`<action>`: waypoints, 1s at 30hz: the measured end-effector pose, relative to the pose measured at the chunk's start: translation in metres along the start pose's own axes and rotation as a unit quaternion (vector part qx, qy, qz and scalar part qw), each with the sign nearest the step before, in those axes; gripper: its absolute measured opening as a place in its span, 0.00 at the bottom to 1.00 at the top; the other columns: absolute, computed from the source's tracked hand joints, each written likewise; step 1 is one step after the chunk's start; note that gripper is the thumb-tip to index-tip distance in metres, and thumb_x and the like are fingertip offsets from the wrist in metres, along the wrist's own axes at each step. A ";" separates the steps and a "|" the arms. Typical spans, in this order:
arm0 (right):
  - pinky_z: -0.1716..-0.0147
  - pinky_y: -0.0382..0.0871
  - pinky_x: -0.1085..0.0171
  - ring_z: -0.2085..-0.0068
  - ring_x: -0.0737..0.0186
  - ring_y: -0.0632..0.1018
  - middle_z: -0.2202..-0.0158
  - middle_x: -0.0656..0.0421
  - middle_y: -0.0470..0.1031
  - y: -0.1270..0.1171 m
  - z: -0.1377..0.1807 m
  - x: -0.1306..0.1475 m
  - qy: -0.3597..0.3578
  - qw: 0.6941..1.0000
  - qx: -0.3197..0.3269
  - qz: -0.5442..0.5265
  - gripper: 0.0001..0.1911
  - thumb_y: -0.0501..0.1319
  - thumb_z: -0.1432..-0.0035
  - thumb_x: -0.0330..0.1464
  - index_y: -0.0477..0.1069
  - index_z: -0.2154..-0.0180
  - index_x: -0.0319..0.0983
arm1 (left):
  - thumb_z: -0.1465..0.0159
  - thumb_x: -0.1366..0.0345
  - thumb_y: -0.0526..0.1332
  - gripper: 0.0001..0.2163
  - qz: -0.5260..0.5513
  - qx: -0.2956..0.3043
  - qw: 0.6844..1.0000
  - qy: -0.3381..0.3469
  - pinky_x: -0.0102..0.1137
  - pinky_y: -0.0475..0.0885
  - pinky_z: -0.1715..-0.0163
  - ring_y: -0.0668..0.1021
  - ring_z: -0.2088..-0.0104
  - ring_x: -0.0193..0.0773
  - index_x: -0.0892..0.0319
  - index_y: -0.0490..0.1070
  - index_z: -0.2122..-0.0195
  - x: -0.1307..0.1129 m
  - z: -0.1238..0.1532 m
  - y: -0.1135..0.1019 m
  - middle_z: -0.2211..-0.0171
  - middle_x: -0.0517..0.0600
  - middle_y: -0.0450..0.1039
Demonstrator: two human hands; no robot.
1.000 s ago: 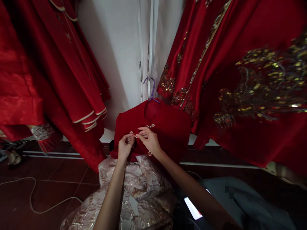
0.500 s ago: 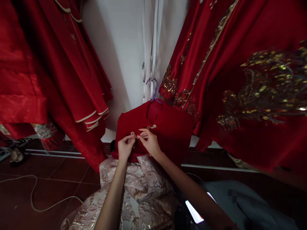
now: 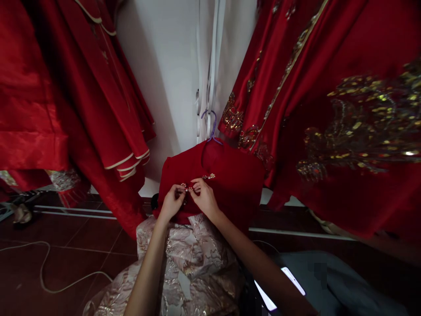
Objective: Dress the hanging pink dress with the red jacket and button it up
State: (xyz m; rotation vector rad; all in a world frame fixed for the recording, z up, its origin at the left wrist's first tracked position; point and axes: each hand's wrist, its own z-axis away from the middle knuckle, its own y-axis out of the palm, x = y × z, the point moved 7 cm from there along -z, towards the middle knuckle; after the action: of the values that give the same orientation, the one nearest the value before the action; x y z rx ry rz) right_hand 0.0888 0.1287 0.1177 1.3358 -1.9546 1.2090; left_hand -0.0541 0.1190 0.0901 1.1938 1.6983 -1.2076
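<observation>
A red garment [image 3: 230,175] on a purple hanger [image 3: 214,127] lies spread in front of me, with a round neckline towards the top. My left hand [image 3: 173,202] pinches a small beaded fastening [image 3: 187,190] on its front, thumb against fingertips. From the other side, my right hand [image 3: 204,196] pinches the same fastening between thumb and forefinger, its other fingers loosely curled. Another beaded ornament [image 3: 209,177] sits just above the right hand, below the neckline. Fingertips partly cover the fastening, so its exact shape is hidden.
Red clothes with cream piping [image 3: 125,145] hang at left; sequinned red clothes [image 3: 368,131] hang at right. Pink-gold brocade cloth [image 3: 194,267] lies beneath my forearms. A lit phone [image 3: 293,281] rests on grey cloth [image 3: 329,276]. A pale cable [image 3: 49,272] crosses the tiled floor.
Both hands stay at the fastening with slight finger shifts. The left wrist and forearm have moved a little to the left. The view has shifted slightly, and more of the phone shows.
</observation>
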 end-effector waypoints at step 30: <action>0.80 0.64 0.68 0.77 0.66 0.72 0.78 0.60 0.73 -0.083 0.080 0.012 0.128 0.987 0.088 -0.045 0.13 0.66 0.55 0.41 0.67 0.74 0.39 | 0.45 0.65 0.59 0.05 -0.241 -0.180 0.954 -0.011 0.30 0.65 0.69 0.73 0.71 0.37 0.57 0.66 0.66 -0.052 0.082 0.000 0.71 0.47 0.70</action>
State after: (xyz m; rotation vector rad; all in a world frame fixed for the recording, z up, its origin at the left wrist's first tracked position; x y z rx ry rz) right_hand 0.1666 0.0427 0.1208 1.2664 -1.6252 1.4575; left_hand -0.0344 0.0270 0.1125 0.5590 2.1536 -1.1048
